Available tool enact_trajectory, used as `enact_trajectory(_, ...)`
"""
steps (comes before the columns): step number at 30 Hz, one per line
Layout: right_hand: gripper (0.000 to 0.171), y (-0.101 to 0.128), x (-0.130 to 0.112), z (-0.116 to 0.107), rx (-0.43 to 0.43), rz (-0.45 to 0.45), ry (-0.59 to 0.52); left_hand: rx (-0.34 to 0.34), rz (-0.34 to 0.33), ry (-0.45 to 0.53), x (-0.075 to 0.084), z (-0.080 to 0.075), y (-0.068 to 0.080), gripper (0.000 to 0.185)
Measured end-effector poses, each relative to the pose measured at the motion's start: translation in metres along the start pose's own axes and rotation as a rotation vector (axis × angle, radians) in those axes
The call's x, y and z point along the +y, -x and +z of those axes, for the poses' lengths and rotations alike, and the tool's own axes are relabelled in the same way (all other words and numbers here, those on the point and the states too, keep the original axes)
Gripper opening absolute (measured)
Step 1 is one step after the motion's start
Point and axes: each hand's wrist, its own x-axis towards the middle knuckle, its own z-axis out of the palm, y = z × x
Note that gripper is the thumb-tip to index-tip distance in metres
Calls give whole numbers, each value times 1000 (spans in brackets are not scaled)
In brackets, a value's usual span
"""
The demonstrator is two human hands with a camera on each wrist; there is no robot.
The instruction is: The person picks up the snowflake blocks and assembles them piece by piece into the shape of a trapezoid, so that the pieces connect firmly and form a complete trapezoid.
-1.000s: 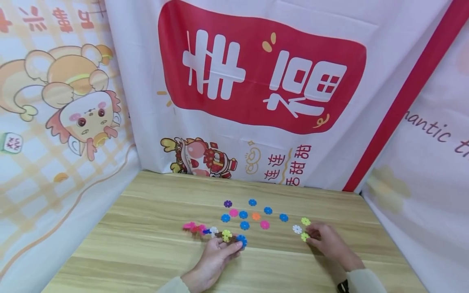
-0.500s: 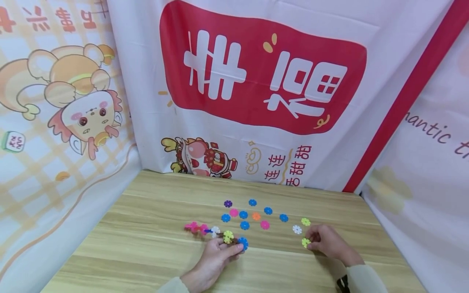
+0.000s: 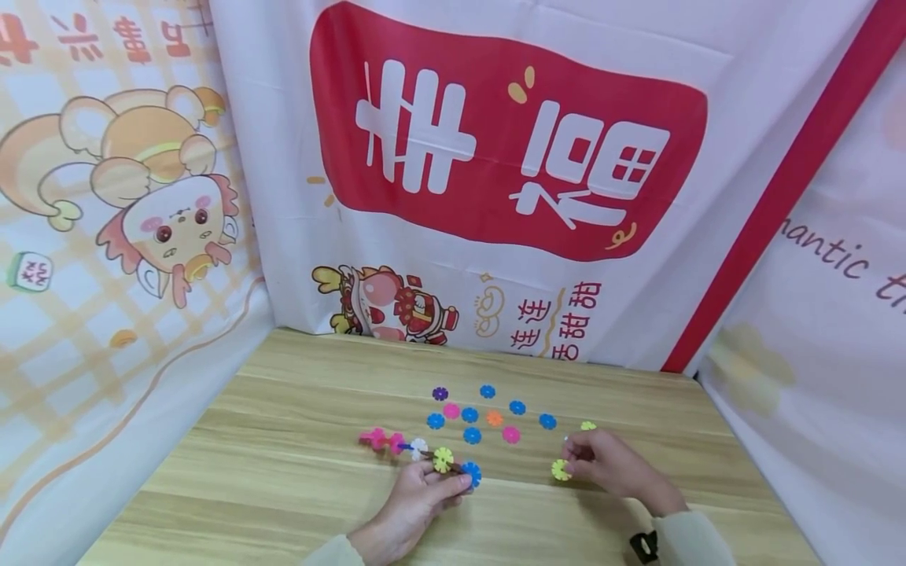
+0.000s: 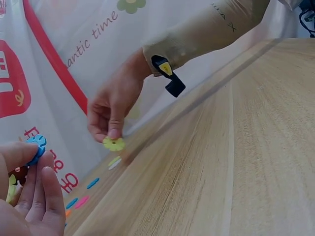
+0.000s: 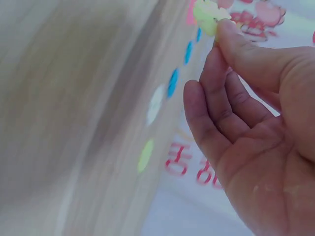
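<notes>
My left hand [image 3: 418,499] holds a chain of interlocked plastic snowflake discs. Thumb and fingers pinch it near the blue disc [image 3: 470,474] at its right end. Leftward along the chain come a brown piece, a yellow disc [image 3: 443,460], a white disc [image 3: 419,449], a dark blue piece and pink discs [image 3: 377,439] at the far end. Across the table my right hand [image 3: 616,465] pinches a loose yellow snowflake disc [image 3: 560,470] by its edge. In the left wrist view this yellow disc [image 4: 114,143] is raised above the tabletop.
Several loose discs lie flat toward the back: blue [image 3: 472,435], pink [image 3: 511,435], orange [image 3: 495,418] and purple [image 3: 440,394]. Another yellow disc [image 3: 588,426] and a white disc [image 5: 155,104] lie by my right hand. Printed cloths [image 3: 495,299] wall the wooden table [image 3: 283,487].
My right hand has taken the near yellow disc off the table and carried it left, toward the chain. My left hand keeps its hold, with the chain shifted very slightly right.
</notes>
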Motion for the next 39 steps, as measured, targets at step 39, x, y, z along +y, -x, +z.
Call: enact_trajectory(39, 17, -95, -77, 60, -267, -71, -418, -70, -32, -29, 1, -5, 4, 44)
